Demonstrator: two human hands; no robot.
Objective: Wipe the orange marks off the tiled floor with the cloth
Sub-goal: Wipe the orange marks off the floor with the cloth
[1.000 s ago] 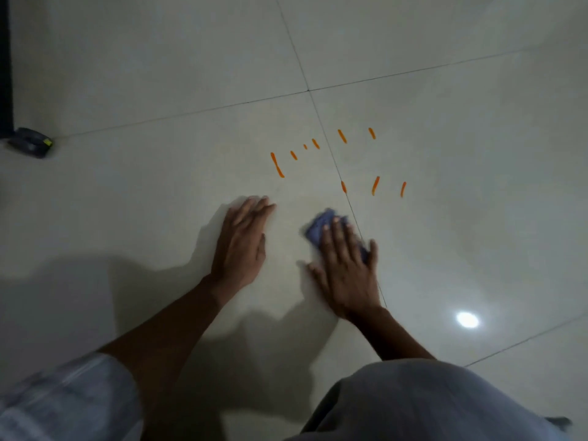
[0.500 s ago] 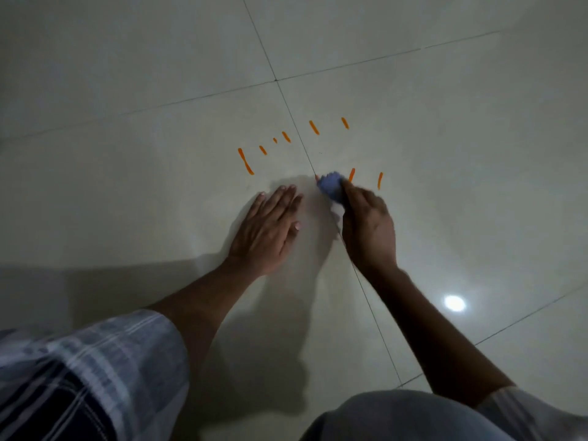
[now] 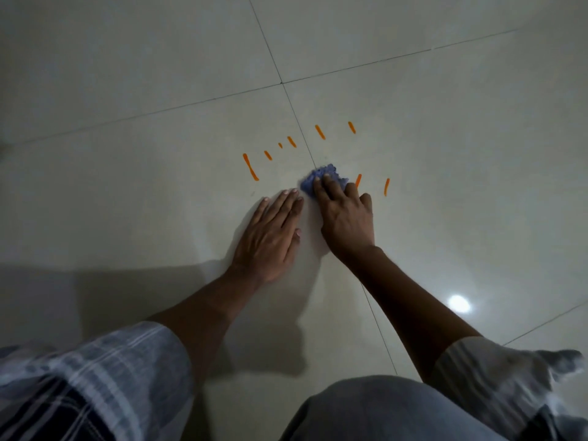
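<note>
Several short orange marks are scattered over the pale tiled floor [image 3: 152, 90]: a long one [image 3: 250, 167] at the left, small ones [image 3: 291, 141] in a row beyond the hands, and two [image 3: 386, 187] at the right. A crumpled blue cloth [image 3: 327, 173] lies on the grout line among them. My right hand [image 3: 345, 218] presses down on the cloth with its fingers laid over it; its thumb is hidden. One mark [image 3: 358, 180] sits just right of the cloth. My left hand [image 3: 270, 237] rests flat on the tile beside my right hand, fingers straight.
Dark grout lines cross beyond the marks [image 3: 281, 82]. A bright lamp reflection [image 3: 459, 303] shines on the tile at the right. My knee in grey fabric [image 3: 381, 409] and a checked sleeve [image 3: 95, 377] fill the bottom edge.
My right hand slid the cloth forward from near my body to the grout line among the marks. The mark on that line no longer shows. My left hand stayed flat.
</note>
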